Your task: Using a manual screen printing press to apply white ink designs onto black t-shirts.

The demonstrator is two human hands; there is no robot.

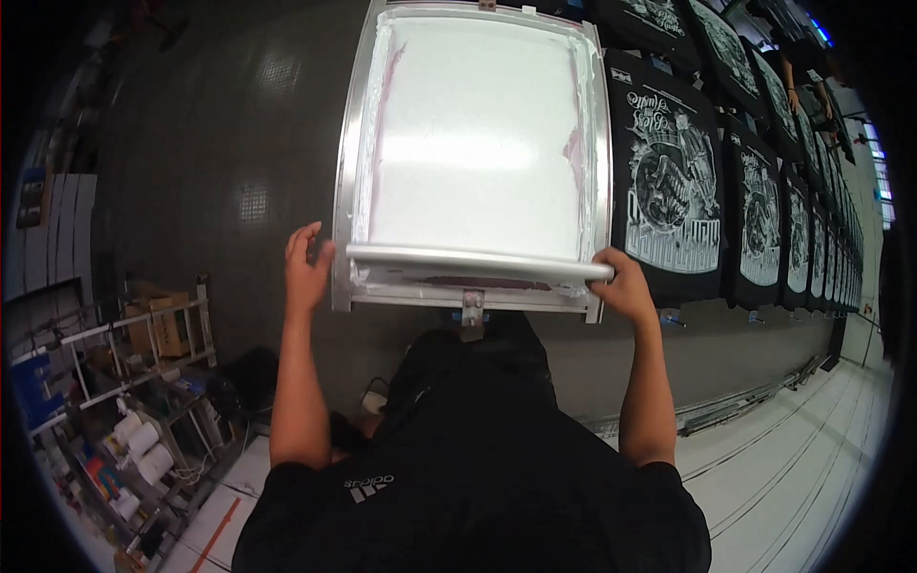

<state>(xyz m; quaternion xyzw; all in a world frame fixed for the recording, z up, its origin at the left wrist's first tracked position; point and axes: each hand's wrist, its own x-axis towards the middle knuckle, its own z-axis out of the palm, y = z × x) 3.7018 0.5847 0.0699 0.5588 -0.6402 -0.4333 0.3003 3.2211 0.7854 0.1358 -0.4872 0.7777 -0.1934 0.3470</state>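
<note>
A screen-printing frame (598,172) with metal sides and a pale mesh lies in front of me, white ink smeared along its inner edges. Across its near end rests a long silver squeegee (458,258). My right hand (623,284) is closed round the squeegee's right end, at the frame's near right corner. Just outside the frame's left side is my left hand (308,270), fingers apart and holding nothing, a little away from the squeegee's left end. A clamp (472,307) grips the middle of the frame's near edge.
To the right, several black printed shirts (671,181) lie on boards in a long row. Another person's arm (792,91) shows at the far right. A metal rack (143,334) with a cardboard box and rolls stands at the lower left. Long metal rails (726,406) run along the floor, lower right.
</note>
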